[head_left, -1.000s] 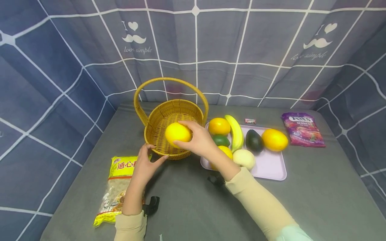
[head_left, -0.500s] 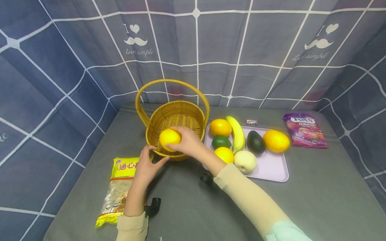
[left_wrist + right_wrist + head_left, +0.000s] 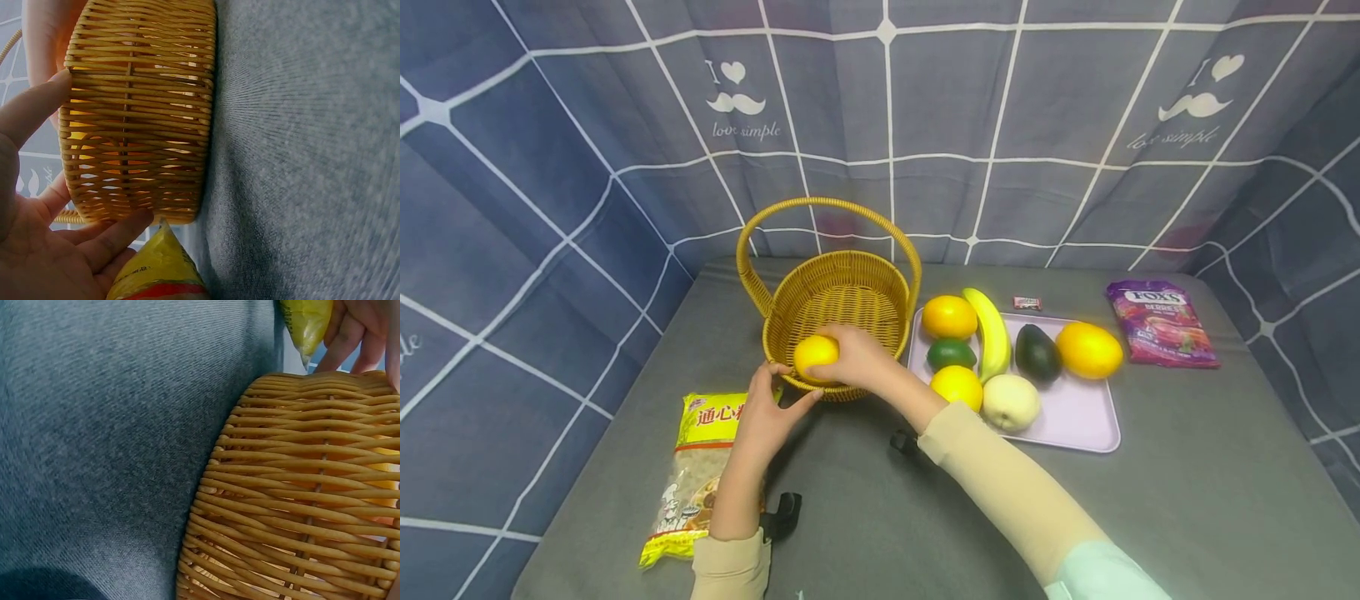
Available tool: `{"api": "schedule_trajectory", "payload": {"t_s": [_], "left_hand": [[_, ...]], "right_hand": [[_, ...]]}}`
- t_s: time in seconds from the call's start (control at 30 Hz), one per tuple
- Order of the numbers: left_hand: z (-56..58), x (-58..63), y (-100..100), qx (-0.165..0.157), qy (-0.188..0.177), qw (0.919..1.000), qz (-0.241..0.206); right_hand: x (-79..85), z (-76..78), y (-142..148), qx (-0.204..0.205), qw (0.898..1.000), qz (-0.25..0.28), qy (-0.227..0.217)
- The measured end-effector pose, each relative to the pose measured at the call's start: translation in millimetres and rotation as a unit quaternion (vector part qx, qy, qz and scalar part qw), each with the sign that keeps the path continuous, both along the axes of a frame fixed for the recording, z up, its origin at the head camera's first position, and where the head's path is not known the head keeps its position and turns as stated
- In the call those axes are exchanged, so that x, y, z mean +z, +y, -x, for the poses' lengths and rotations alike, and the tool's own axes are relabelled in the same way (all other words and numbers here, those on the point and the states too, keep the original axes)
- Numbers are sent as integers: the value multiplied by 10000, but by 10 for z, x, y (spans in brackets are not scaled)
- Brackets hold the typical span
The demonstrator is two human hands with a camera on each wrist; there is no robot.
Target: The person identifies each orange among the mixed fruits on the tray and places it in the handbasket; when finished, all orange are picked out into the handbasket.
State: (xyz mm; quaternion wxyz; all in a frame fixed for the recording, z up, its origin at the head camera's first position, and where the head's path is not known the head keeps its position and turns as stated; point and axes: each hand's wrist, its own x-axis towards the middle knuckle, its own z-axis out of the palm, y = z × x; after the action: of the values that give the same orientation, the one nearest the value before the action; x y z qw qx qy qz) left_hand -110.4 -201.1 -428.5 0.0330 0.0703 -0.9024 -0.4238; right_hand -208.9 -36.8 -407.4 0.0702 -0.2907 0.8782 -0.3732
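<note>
A woven basket (image 3: 844, 268) with a tall arched handle stands at the back, left of the middle. My right hand (image 3: 859, 360) reaches over its front rim and grips an orange (image 3: 815, 357) low inside, near the front left wall. My left hand (image 3: 766, 427) holds the basket's front left rim. In the left wrist view, the left thumb touches the rim of the basket (image 3: 140, 112) while other fingers lie against its side. Only the basket's outer weave (image 3: 300, 469) shows clearly in the right wrist view, with yellow glimpsed through gaps; the right fingertips are hidden there.
A pink tray (image 3: 1075, 417) at the right bears a banana (image 3: 992, 337), an avocado (image 3: 1037, 354), a pale round fruit (image 3: 1011, 402) and several others. A yellow bag (image 3: 696, 483) lies beside the left forearm. Behind the tray are a small wrapped candy (image 3: 1027, 303) and a purple FOX'S bag (image 3: 1161, 325).
My right hand has moved left and down with the orange, from over the basket to inside it near the front left wall. The left hand stays at the rim.
</note>
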Motion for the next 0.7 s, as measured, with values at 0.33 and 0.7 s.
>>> {"api": "schedule_trajectory", "payload": {"t_s": [0.33,0.7], "left_hand": [[8,-5,5,14,-9,10000,-87],[14,-1,2,-16,-48,10000,-80]], "right_hand": [[-13,-27,-21,-183,9990,-409,74],[36,-77,22,-278,9985,-461,105]]}}
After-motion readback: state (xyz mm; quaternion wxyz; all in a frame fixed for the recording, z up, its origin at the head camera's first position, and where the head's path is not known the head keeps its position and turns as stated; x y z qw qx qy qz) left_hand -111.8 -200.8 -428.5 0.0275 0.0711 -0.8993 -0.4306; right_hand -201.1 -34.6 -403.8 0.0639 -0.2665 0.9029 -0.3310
